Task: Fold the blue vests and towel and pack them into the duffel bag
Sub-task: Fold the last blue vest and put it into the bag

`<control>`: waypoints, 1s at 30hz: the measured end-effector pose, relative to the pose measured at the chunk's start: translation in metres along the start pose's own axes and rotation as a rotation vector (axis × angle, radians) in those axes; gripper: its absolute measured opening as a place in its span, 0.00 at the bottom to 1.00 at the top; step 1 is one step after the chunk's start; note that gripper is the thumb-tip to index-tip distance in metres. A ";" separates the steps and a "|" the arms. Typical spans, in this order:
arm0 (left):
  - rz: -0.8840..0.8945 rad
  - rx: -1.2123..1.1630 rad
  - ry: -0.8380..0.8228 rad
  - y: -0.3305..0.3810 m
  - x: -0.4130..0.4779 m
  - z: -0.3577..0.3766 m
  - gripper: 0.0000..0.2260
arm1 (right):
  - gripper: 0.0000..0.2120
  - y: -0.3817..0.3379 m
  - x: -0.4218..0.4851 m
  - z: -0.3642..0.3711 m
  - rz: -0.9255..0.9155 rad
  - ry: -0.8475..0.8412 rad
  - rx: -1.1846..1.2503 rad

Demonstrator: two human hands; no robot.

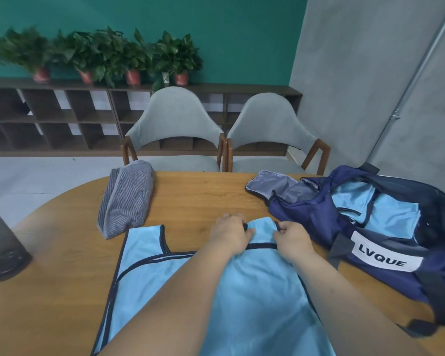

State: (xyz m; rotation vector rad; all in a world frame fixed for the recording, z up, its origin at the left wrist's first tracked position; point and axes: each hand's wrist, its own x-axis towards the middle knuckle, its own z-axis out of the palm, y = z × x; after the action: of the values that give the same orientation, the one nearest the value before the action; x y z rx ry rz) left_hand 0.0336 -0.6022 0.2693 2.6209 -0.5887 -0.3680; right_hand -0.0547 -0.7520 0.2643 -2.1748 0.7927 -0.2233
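Two hands work one strap (262, 224): our left hand (230, 235) pinches its left edge at the dark trim, and our right hand (292, 240) pinches the right edge, fingers curled on the fabric. We judge that the paired grip is meant to square the strap up before a fold, or to begin turning it over.

The strap belongs to a vest (144, 278) lying flat on the counter (203, 191), with its other strap spread to the left, so the whole piece is laid out ready to fold. Beyond it on the left sits the towel (127, 201), already folded but not yet packed. On the right the bag (308, 219) lies unzipped just beside the vest, within easy reach. The blue cloth (393, 214) inside is likely vests already packed. A dark bottle (0, 247) stands far left.
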 end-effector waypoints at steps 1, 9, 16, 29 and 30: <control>0.010 -0.001 0.008 0.001 0.003 0.001 0.17 | 0.08 0.000 0.001 0.000 0.005 0.001 0.028; -0.025 -0.654 0.030 -0.012 0.012 -0.012 0.10 | 0.09 -0.009 0.014 0.006 0.038 0.067 0.321; -0.122 -0.974 0.130 -0.019 0.009 0.000 0.08 | 0.06 -0.006 0.016 0.023 0.047 0.236 0.432; -0.087 -0.586 0.293 -0.004 0.006 0.012 0.15 | 0.09 -0.009 0.010 0.027 -0.137 0.245 -0.134; -0.061 -0.551 0.305 -0.006 0.003 0.011 0.16 | 0.14 -0.008 0.008 0.026 -0.185 0.213 -0.239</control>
State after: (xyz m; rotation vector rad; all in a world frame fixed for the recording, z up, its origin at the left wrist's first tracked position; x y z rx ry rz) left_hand 0.0347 -0.6024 0.2561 2.1067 -0.2556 -0.1170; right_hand -0.0348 -0.7368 0.2522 -2.4829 0.7666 -0.4816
